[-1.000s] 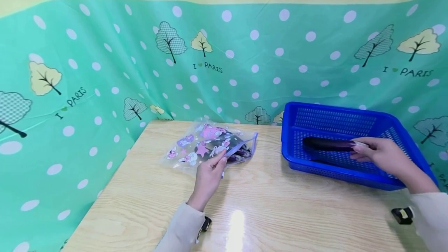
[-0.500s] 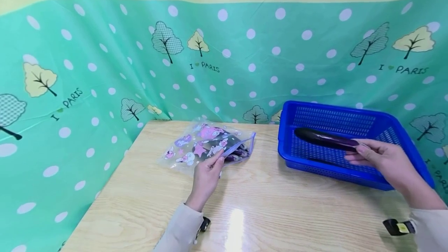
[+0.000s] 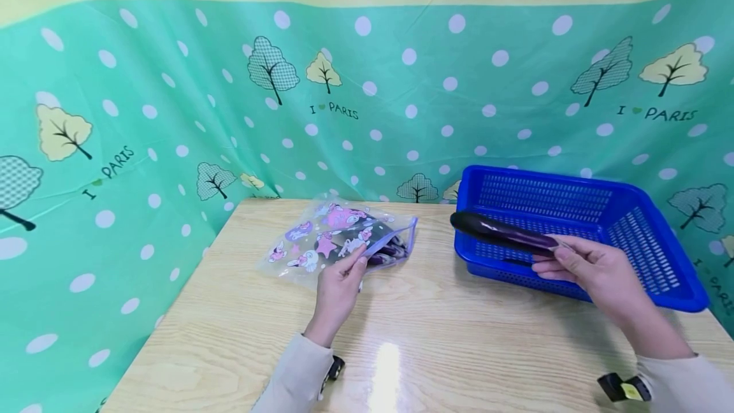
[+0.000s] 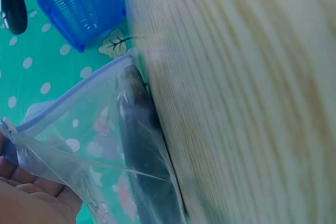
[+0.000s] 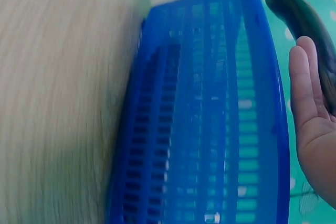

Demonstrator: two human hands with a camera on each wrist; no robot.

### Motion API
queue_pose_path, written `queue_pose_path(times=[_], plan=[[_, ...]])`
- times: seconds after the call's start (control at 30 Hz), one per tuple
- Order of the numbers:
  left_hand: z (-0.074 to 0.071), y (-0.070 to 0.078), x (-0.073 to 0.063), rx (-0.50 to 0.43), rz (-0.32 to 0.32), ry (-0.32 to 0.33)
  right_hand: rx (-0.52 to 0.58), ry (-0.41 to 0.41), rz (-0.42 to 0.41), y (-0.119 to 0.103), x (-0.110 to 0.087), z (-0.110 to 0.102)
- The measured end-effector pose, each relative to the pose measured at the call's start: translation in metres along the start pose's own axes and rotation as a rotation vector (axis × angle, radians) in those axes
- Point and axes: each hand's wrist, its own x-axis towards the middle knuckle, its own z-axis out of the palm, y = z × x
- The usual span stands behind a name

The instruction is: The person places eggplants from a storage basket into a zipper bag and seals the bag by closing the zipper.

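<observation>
- The two hands are well apart, each with its own hold.
- The right hand (image 3: 596, 276) pinches an eggplant (image 3: 504, 232) at one end, between thumb and fingers.
- That eggplant is held above the basket (image 3: 545, 196), lying nearly level; its rounded free end reaches just past the basket's left rim, toward the bag.
- The left hand (image 3: 338, 289) pinches the edge of a clear plastic bag (image 3: 321, 250) beside its mouth, which has a purple strip.
- The bag lies on the table, printed with pink stars and cartoon figures; dark purple eggplants (image 3: 395, 251) show inside, near the opening.
- The blue basket stands to the right of the bag, apart from it, with slotted walls; a dark strip shows beneath the held eggplant, but I cannot tell what it is.
- Below is a pale wood-grain table (image 3: 447, 349).
- Behind hangs a green cloth (image 3: 413, 126) with white dots, trees and "I PARIS" lettering.
</observation>
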Motion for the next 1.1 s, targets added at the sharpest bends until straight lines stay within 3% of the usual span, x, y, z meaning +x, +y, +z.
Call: queue_pose_path(times=[0.13,0.43,0.63,0.9,1.1], plan=[[0.0,0.001,0.0,-0.002,-0.01,-0.001,0.072,-0.034,-0.033,0.001,0.002,0.018],[-0.001,0.002,0.0,-0.008,-0.012,-0.004,0.122,-0.049,-0.092,0.002,0.008,0.059],[-0.001,0.003,0.0,0.006,-0.004,0.005,0.045,-0.061,-0.068,0.01,0.007,0.087],[0.0,0.003,0.0,-0.012,-0.002,0.015,0.053,-0.096,-0.05,0.021,0.012,0.118],[0.002,0.003,-0.002,-0.021,0.014,0.029,0.05,-0.099,0.019,0.025,0.019,0.14]])
